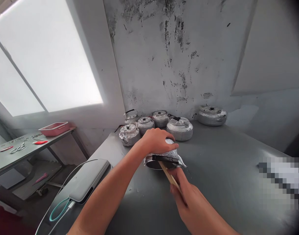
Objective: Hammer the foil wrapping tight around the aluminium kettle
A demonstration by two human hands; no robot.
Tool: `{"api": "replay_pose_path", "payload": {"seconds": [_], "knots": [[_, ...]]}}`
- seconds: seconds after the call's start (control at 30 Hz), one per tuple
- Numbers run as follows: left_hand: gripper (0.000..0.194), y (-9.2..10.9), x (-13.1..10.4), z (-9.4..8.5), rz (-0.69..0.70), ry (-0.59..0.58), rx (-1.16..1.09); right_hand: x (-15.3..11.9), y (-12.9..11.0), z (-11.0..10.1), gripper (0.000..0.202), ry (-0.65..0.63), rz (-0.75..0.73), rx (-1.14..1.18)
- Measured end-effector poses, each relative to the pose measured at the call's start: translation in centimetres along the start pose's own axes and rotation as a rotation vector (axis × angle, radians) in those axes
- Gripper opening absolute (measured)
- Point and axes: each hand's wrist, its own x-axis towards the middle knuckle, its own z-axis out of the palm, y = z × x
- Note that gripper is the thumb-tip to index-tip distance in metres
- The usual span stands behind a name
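A dented silver metal kettle (173,152) lies tilted on its side on the grey table, its open mouth facing me and its spout to the right. Over its top, my left hand (157,141) is closed around the body. A black handle (165,159) crosses in front of the mouth. My right hand (185,187) grips a flat wooden stick (169,176), whose far end goes into the kettle's mouth and is hidden there. Just behind, a wide kettle with a lid (180,130) stands upright.
Several more lidded kettles (129,134) stand at the back left, and one (212,117) by the wall. On the left lies a grey power bank (89,181) with cables. A side table (29,147) carries a pink basket (55,130) and scissors (18,148). A blurred-out object (281,176) lies right.
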Motion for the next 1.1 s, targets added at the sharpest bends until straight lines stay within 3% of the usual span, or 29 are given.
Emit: {"api": "replay_pose_path", "payload": {"seconds": [0.17,0.37,0.6,0.87,1.0,1.1], "knots": [[0.044,0.0,-0.1,-0.1,0.011,0.0,-0.006,-0.1,-0.1,-0.1,0.05,-0.037,0.103,-0.044],[0.044,0.1,-0.1,-0.2,0.012,-0.008,-0.011,0.0,-0.3,0.0,0.048,0.068,0.014,-0.025],[0.044,0.1,-0.1,0.0,0.023,-0.003,-0.007,0.2,0.0,-0.3,0.042,0.071,0.077,-0.049],[0.037,0.1,0.2,0.6,0.127,0.192,-0.127,0.5,0.3,-0.3,0.033,-0.057,0.153,0.03],[0.053,0.1,0.1,0.2,0.092,0.15,-0.12,0.6,0.1,-0.5,0.025,-0.13,0.263,0.118],[0.065,-0.1,-0.2,-0.5,0.087,0.039,-0.187,0.5,-0.5,-0.6,0.037,-0.235,0.36,0.242]]}}
